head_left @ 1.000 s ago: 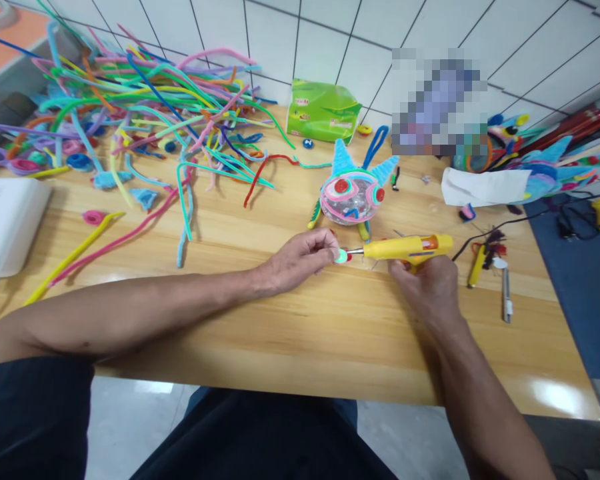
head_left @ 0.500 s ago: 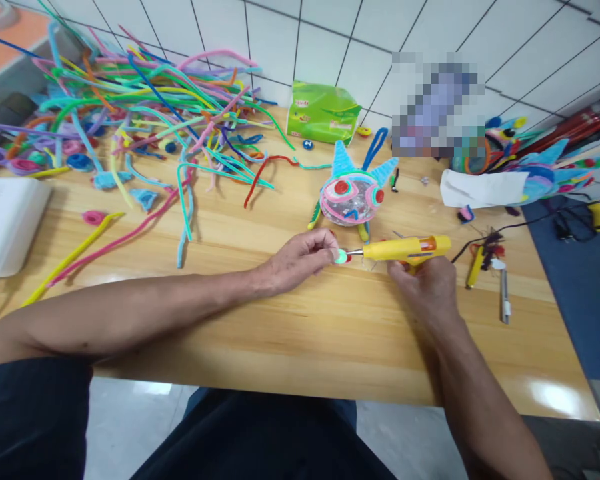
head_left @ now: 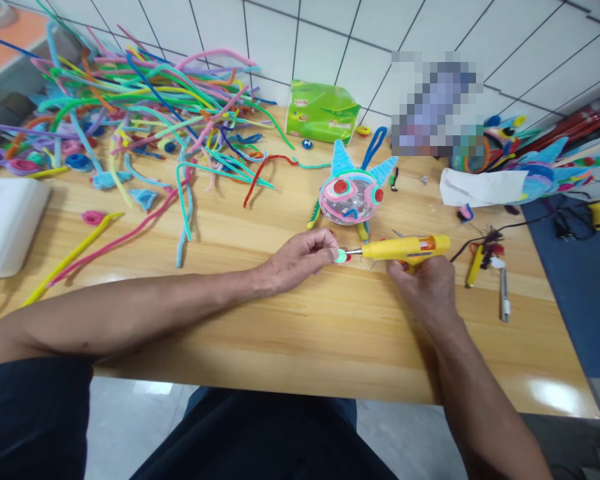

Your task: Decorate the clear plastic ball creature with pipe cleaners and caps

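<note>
Between thumb and fingers my left hand (head_left: 307,259) pinches a small light-green disc (head_left: 341,256). My right hand (head_left: 429,283) is wrapped round the handle of a yellow hot glue gun (head_left: 405,249), whose metal nozzle points left and meets the disc or lies right at it. Just behind both hands stands a pipe-cleaner creature (head_left: 349,197) with a clear round body, light-blue ears, red-centred eyes and a dark-blue loop on top. Small red pieces lie near my left fingertips, partly hidden by them.
A heap of coloured pipe cleaners (head_left: 155,107) covers the back left. Behind the creature sits a green packet (head_left: 322,112). A white box (head_left: 10,223) stands at the left edge. On the right lie a utility knife (head_left: 505,297), a black cord (head_left: 510,223) and another pipe-cleaner piece (head_left: 545,177).
</note>
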`<state>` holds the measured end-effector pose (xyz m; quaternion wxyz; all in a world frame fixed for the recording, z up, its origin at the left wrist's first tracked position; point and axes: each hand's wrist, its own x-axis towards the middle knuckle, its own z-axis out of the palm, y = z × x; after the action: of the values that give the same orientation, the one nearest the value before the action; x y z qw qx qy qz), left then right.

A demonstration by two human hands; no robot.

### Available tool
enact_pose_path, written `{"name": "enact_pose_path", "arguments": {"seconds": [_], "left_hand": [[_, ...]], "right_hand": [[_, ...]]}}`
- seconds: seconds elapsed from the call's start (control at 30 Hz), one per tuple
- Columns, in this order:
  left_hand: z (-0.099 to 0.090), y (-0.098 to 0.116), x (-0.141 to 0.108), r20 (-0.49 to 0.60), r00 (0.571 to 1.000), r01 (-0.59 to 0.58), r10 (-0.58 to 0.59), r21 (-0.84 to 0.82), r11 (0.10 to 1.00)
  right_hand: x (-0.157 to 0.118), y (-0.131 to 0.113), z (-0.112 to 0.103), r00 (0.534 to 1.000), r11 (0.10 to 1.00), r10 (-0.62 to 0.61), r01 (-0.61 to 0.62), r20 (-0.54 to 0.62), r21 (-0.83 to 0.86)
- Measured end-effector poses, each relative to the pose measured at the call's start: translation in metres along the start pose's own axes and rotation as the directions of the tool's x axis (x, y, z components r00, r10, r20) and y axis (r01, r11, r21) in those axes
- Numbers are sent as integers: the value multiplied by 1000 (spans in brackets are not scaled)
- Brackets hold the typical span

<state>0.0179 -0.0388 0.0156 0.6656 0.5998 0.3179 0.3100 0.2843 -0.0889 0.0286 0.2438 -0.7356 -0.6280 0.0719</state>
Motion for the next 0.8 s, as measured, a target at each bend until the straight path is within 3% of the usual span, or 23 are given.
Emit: {"name": "enact_pose_path", "arguments": {"seconds": [0.4,0.8], "left_hand": [[0,-1,1,4,1000,-31,31,-71,997],[0,-6,4,-20,999,-31,29,-123,992]], "right_hand": [[1,-3,-1,999,999,34,-34,-13,6],[2,-3,-2,1000,1000,-20,20,-20,10]]}}
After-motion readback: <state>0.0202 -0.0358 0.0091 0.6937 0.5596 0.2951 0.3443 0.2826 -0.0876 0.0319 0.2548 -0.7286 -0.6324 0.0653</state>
